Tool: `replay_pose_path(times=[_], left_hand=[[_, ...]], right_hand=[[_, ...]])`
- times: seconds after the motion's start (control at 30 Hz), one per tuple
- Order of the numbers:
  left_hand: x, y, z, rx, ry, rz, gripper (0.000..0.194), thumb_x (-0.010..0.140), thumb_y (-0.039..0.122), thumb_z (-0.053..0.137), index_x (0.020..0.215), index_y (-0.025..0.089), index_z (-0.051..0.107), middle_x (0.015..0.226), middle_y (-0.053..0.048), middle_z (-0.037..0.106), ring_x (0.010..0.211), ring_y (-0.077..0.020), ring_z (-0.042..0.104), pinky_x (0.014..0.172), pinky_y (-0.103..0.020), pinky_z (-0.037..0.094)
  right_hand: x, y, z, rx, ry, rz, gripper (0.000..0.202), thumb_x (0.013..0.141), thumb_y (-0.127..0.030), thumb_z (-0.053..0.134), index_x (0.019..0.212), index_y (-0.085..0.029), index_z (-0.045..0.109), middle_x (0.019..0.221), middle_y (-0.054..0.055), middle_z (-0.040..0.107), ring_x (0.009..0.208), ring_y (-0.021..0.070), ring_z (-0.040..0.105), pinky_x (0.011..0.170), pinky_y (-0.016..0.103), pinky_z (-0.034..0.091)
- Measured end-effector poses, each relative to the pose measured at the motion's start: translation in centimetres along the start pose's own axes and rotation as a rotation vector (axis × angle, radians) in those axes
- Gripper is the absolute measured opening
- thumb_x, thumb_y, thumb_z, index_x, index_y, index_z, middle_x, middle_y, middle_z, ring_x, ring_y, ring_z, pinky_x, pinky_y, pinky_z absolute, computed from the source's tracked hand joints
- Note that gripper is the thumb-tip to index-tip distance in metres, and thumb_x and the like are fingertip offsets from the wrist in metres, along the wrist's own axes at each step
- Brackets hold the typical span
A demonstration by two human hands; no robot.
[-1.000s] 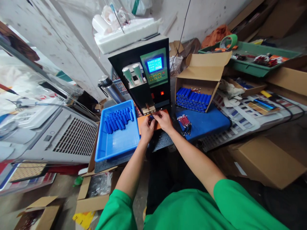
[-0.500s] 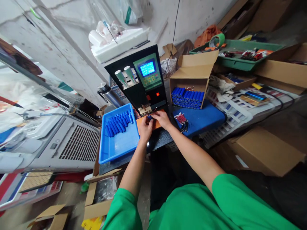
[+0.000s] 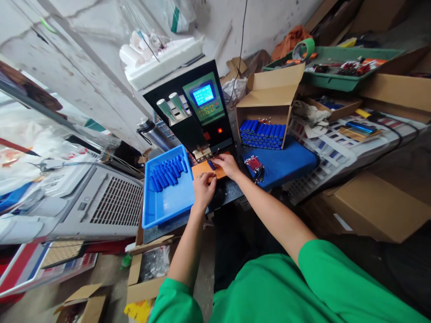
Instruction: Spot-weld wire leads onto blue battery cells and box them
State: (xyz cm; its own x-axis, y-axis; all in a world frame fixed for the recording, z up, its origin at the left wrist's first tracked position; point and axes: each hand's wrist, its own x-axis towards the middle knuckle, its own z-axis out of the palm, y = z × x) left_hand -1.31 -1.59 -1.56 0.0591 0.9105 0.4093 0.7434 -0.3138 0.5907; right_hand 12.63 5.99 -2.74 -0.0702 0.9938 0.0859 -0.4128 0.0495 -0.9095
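Observation:
A blue cylindrical battery cell (image 3: 211, 164) sits on the orange block (image 3: 201, 168), just below the electrode head (image 3: 202, 154) of a black spot welder (image 3: 198, 130). My right hand (image 3: 227, 165) pinches at the cell's right side, with a thin wire showing above the fingertips. Closer to me, my left hand (image 3: 204, 187) is apart from the cell, fingers curled at the block's front edge; whatever they may hold is hidden. A blue tray (image 3: 168, 204) with several blue cells (image 3: 167, 172) stands to the left. Red and black wire leads (image 3: 255, 166) lie to the right.
An open cardboard box (image 3: 269, 95) stacked with blue cells stands on the blue surface (image 3: 286, 161) at the right. A steel flask (image 3: 155, 133) is behind the tray. Further right are a green tray (image 3: 336, 83) and a white plastic crate (image 3: 332, 154).
My left hand has drawn back toward me, away from the cell, uncovering it. My right hand stays by the cell under the electrodes. The view has shifted slightly.

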Motion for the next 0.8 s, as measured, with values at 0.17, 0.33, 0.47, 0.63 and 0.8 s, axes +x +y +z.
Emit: replay_pose_path(times=[0.17, 0.33, 0.47, 0.63, 0.8], left_hand=[[0.8, 0.1, 0.4, 0.081, -0.032, -0.001, 0.012, 0.085, 0.029, 0.065, 0.082, 0.022, 0.074, 0.078, -0.005, 0.069, 0.08, -0.0216, 0.062, 0.084, -0.038, 0.048], [0.9, -0.1, -0.1, -0.079, -0.061, -0.039, 0.014, 0.089, 0.029, 0.057, 0.083, 0.021, 0.067, 0.081, -0.006, 0.07, 0.074, -0.0195, 0.065, 0.072, -0.033, 0.05], [1.1, 0.1, -0.8, 0.024, -0.112, -0.012, 0.012, 0.092, 0.027, 0.056, 0.087, 0.021, 0.064, 0.082, -0.007, 0.072, 0.075, -0.0211, 0.067, 0.073, -0.033, 0.05], [1.7, 0.7, -0.8, 0.271, -0.13, 0.028, 0.011, 0.091, 0.027, 0.059, 0.083, 0.021, 0.062, 0.078, -0.008, 0.068, 0.077, -0.0253, 0.065, 0.074, -0.035, 0.048], [1.8, 0.9, -0.3, 0.257, -0.115, -0.004, 0.004, 0.087, 0.024, 0.063, 0.086, 0.02, 0.063, 0.082, -0.009, 0.069, 0.079, -0.0258, 0.065, 0.075, -0.036, 0.049]], right_hand=[[0.0, 0.0, 0.0, -0.015, 0.004, 0.0, 0.034, 0.068, -0.051, 0.074, 0.069, -0.018, 0.068, 0.069, 0.001, 0.069, 0.069, 0.017, 0.062, 0.069, 0.03, 0.05], [-0.8, -0.7, -0.3, -0.154, 0.011, -0.075, 0.036, 0.076, -0.054, 0.066, 0.065, -0.019, 0.063, 0.067, 0.001, 0.066, 0.069, 0.0168, 0.061, 0.067, 0.029, 0.048], [-2.3, -1.3, -0.7, -0.258, -0.012, -0.131, 0.031, 0.08, -0.049, 0.065, 0.07, -0.02, 0.064, 0.072, 0.001, 0.067, 0.072, 0.0166, 0.061, 0.068, 0.028, 0.048], [-3.4, -1.7, -1.1, -0.406, -0.164, -0.126, 0.016, 0.075, -0.035, 0.067, 0.077, -0.019, 0.068, 0.075, 0.001, 0.069, 0.071, 0.0165, 0.062, 0.069, 0.029, 0.047], [-3.4, -1.9, -1.3, -0.393, -0.196, -0.142, 0.012, 0.074, -0.029, 0.065, 0.073, -0.018, 0.068, 0.072, 0.001, 0.069, 0.069, 0.0159, 0.061, 0.069, 0.029, 0.047]])
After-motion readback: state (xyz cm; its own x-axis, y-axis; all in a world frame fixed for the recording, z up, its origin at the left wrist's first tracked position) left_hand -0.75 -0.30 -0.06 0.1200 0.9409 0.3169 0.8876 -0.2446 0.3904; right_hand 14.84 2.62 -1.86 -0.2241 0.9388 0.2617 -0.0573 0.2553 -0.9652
